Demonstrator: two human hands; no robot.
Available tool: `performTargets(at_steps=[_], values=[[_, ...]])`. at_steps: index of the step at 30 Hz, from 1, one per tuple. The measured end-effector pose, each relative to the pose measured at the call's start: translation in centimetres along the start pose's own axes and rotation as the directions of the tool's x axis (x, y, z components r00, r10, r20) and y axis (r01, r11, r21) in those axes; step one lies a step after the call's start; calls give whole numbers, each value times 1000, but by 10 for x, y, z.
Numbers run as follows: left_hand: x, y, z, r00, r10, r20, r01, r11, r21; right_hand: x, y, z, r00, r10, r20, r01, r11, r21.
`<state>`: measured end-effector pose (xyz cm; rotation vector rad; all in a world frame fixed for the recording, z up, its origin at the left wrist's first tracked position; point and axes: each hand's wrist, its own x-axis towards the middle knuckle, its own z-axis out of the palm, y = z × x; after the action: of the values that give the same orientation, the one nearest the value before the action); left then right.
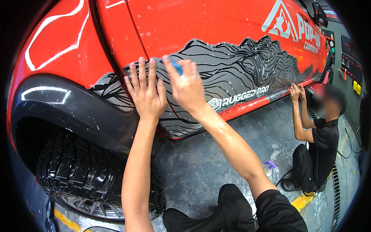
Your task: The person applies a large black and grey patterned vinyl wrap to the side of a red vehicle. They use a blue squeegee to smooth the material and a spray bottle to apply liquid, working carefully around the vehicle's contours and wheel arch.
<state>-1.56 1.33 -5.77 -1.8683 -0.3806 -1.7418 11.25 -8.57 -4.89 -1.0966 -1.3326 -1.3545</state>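
A grey vinyl graphic (pixel 232 65) with black wavy lines covers the lower side of a red vehicle (pixel 201 19). My left hand (pixel 147 91) lies flat on it beside the door gap, fingers spread and pointing up. Close to its right, my right hand (pixel 184 85) is closed on a small blue squeegee (pixel 176 67), held against the graphic. Most of the squeegee is hidden by the fingers. Small water drops dot the panel.
A large black tyre (pixel 89 174) sits under a dark fender flare (pixel 65 104) at left. A co-worker (pixel 320 143) crouches at right, both hands at the vehicle's lower edge. A spray bottle with a purple head (pixel 269 165) stands on the wet grey floor (pixel 193 166). Tools hang on the right wall.
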Motion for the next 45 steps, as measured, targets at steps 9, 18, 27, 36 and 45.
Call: performTargets(at_steps=[9, 18, 27, 36, 45], values=[[1, 3, 0, 1000, -4, -10, 4, 1000, -18, 14, 6, -9, 997, 69, -42, -73, 990, -124], [1, 3, -1, 1000, -11, -8, 11, 1000, -17, 16, 17, -22, 998, -50, 36, 58, 964, -258], [1, 2, -1, 1000, -8, -3, 8, 1000, -29, 10, 28, -16, 997, 71, 4, -70, 990, -124], [1, 5, 0, 1000, -8, -18, 8, 1000, -31, 27, 44, -16, 1000, 10, -14, -12, 992, -126], [-2, 1, 0, 1000, -10, -18, 9, 999, -32, 32, 40, -12, 997, -73, 25, 76, 991, -108]])
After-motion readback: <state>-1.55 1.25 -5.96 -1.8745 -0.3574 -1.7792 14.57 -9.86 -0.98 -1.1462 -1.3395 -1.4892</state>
